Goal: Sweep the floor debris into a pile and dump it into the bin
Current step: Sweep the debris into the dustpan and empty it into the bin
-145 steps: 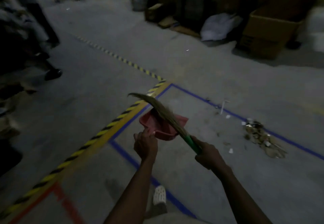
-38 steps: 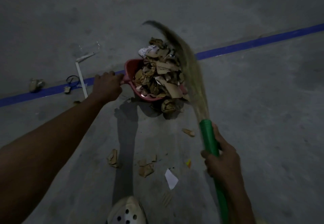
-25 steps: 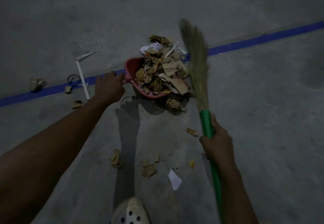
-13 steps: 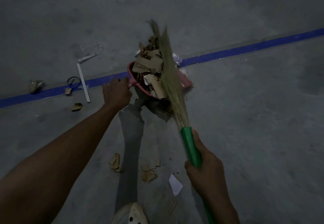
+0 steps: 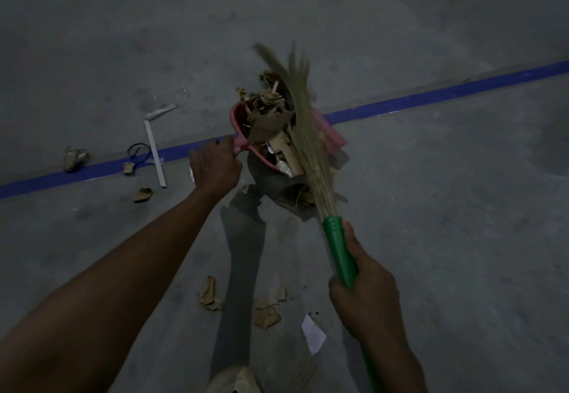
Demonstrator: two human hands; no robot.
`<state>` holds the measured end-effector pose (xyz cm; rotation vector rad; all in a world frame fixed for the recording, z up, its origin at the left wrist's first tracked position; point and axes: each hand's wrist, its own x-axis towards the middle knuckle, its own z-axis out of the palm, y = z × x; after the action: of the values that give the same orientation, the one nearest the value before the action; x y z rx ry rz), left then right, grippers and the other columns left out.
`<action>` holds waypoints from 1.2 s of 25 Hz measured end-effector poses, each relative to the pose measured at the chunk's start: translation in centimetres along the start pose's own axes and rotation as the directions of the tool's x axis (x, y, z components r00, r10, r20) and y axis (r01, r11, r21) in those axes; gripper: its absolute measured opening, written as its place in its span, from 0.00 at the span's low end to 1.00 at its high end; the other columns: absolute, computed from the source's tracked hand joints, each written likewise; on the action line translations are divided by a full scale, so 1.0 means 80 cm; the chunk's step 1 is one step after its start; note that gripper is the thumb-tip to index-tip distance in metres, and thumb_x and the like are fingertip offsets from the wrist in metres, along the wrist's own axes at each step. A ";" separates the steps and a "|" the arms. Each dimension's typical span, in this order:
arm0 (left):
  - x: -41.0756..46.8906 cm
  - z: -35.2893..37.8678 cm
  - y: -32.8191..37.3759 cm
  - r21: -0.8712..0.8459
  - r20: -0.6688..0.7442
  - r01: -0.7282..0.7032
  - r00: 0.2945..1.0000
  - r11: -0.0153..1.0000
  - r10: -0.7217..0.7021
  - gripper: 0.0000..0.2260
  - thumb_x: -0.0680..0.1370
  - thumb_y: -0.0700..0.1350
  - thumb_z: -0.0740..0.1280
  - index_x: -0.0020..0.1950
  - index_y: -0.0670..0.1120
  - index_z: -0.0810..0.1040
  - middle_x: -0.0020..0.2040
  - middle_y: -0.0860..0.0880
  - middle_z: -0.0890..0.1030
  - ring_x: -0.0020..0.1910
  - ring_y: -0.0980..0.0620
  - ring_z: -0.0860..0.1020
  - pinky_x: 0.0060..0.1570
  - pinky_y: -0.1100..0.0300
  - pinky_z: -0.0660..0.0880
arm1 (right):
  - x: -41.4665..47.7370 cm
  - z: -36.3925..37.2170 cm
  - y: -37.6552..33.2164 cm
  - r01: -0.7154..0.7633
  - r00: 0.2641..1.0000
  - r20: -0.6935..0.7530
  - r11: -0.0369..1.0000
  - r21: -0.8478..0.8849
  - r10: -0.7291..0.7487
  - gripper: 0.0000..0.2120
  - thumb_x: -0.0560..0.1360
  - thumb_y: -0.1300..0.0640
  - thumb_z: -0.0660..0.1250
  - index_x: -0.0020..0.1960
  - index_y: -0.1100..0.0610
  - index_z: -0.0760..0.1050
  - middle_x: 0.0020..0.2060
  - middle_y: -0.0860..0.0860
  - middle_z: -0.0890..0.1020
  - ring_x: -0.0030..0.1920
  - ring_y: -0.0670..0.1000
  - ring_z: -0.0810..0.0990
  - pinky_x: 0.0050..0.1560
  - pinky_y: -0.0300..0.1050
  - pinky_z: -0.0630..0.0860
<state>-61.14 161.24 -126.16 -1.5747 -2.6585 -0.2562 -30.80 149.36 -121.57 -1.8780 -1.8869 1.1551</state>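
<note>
Two hands in frame, head view only. Lighting dim; bristle tips blurred.

Your left hand (image 5: 215, 164) grips the handle of the pink dustpan (image 5: 332, 137), fingers curled round it. The pan sits over the blue floor line (image 5: 431, 95), mid-frame, heaped with cardboard and paper debris (image 5: 266, 118). Shadow lies on the concrete floor (image 5: 462, 208) directly beneath the pan; you cannot tell whether its lip touches the ground.

Your right hand (image 5: 363, 295) is wrapped round the green broom handle (image 5: 338, 248), thumb laid along it. The broom bristles (image 5: 308, 134) lie across the load in the pan, against the debris, tips fanned beyond its far edge.

Not collected, near your shoe (image 5: 234, 380): cardboard scraps (image 5: 266, 312) and one white paper slip (image 5: 312, 332).

Left of the pan, on or beside the blue line: white strip (image 5: 155, 152), black ring (image 5: 138, 152) touching it, crumpled lump (image 5: 74, 158), small brown scrap (image 5: 143, 194).
</note>
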 end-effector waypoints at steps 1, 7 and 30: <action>0.002 -0.001 0.000 0.007 0.004 0.000 1.000 1.000 0.000 0.14 0.77 0.45 0.65 0.63 0.47 0.75 0.56 0.40 0.77 0.57 0.38 0.74 0.61 0.42 0.65 | -0.005 0.002 0.002 -0.009 1.000 -0.004 1.000 0.006 0.009 0.47 0.71 0.63 0.68 0.76 0.31 0.47 0.41 0.50 0.77 0.38 0.50 0.75 0.32 0.39 0.65; 0.005 0.000 0.007 0.025 0.029 -0.005 1.000 1.000 0.004 0.16 0.76 0.45 0.66 0.64 0.47 0.74 0.56 0.41 0.77 0.58 0.39 0.73 0.60 0.44 0.65 | -0.015 0.004 0.003 0.002 0.998 -0.056 0.998 0.069 0.002 0.47 0.71 0.64 0.68 0.75 0.29 0.49 0.41 0.49 0.78 0.39 0.49 0.76 0.36 0.41 0.68; 0.110 -0.594 0.319 -0.165 -0.039 0.085 0.995 0.983 -0.093 0.16 0.72 0.46 0.66 0.60 0.47 0.74 0.52 0.43 0.78 0.52 0.41 0.75 0.55 0.48 0.66 | -0.136 -0.562 -0.347 -0.045 0.996 -0.080 0.998 -0.049 0.041 0.47 0.71 0.63 0.66 0.78 0.32 0.48 0.41 0.47 0.77 0.36 0.45 0.76 0.32 0.37 0.70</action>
<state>-45.42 173.13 -75.21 -1.4708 -2.7377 -0.5213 -19.81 159.16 -69.66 -1.9703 -1.8586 1.0392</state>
